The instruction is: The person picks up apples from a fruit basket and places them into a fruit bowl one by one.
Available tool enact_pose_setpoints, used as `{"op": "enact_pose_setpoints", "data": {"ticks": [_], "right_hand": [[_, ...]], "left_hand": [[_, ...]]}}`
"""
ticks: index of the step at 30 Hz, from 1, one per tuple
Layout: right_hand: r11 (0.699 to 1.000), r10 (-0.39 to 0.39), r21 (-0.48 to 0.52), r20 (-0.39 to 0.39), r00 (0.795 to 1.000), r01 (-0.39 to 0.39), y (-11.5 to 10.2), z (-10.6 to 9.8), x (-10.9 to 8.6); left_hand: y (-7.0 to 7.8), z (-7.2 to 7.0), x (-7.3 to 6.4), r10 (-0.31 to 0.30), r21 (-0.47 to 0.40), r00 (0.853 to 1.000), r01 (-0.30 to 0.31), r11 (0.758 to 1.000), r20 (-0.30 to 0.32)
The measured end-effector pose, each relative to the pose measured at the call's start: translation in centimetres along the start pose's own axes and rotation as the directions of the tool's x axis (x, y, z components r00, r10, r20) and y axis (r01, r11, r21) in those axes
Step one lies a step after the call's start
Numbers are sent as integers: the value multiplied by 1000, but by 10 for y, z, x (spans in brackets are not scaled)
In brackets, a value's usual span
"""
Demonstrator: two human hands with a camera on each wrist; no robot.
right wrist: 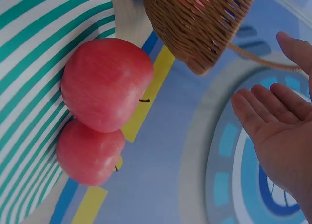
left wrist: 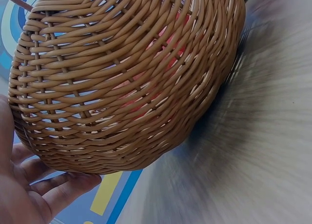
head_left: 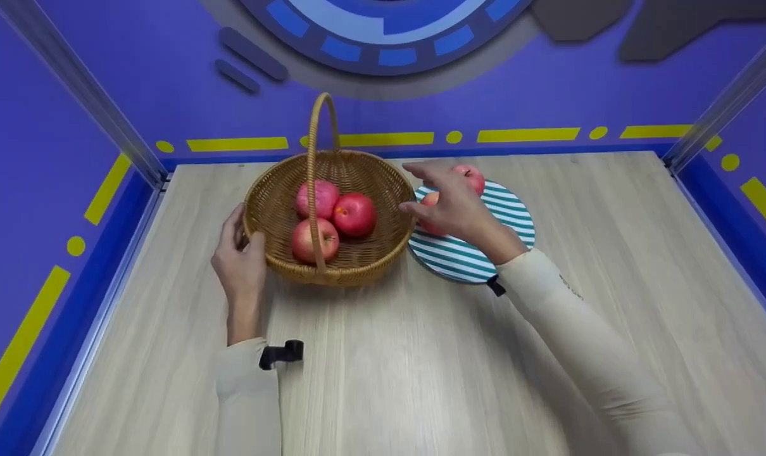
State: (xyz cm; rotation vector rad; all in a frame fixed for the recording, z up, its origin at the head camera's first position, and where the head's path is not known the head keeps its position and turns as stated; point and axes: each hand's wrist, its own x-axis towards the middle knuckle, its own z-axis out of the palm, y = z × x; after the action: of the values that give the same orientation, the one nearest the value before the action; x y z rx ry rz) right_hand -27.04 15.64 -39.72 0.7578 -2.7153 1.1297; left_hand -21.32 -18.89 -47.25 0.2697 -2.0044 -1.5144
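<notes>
A brown wicker basket (head_left: 351, 277) with a tall arched handle stands left of centre, holding three red apples (head_left: 354, 214). My left hand (head_left: 240, 259) grips its left side, thumb near the rim and fingers around the outer wall; in the left wrist view, the fingertips lie against the woven wall (left wrist: 122, 87). My right hand (head_left: 452, 206) is held out beside the basket's right rim, above a round teal-and-white striped plate (head_left: 462, 269). Its fingers are extended and hold nothing. Two red apples (right wrist: 107, 85) sit on the plate, partly covered by this hand in the head view.
The light wood tabletop (head_left: 383, 380) extends in front of the basket and plate. A blue-purple panel (head_left: 516, 95) with yellow marks rises behind, and similar panels with metal posts (head_left: 98, 95) flank both sides. Black wrist mounts (head_left: 282, 353) protrude from the sleeves.
</notes>
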Motion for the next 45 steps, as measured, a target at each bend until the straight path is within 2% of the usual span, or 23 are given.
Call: {"op": "enact_pose_setpoints", "data": {"ticks": [6,15,25,32,40,45], "right_hand": [[998,-57,10,52,997,56,0,14,9],[999,23,-48,161,987,-15,-6,35,21],[998,53,-54,223,973,-42,-8,52,34],[990,110,-115,259,960,-83,-6,59,41],[985,19,-169,296,955,32,-5,69,49],[980,18,-192,328,945,48,-5,73,52]], "left_hand": [[1,2,1,3,7,1000,-3,1000,9],[0,0,1,-5,20,1000,5,1000,9],[0,0,0,28,10,1000,-28,1000,6],[1,1,0,38,11,999,-38,999,13],[2,0,1,38,-1,999,-38,999,30],[3,1,0,41,-8,999,-41,999,31]]}}
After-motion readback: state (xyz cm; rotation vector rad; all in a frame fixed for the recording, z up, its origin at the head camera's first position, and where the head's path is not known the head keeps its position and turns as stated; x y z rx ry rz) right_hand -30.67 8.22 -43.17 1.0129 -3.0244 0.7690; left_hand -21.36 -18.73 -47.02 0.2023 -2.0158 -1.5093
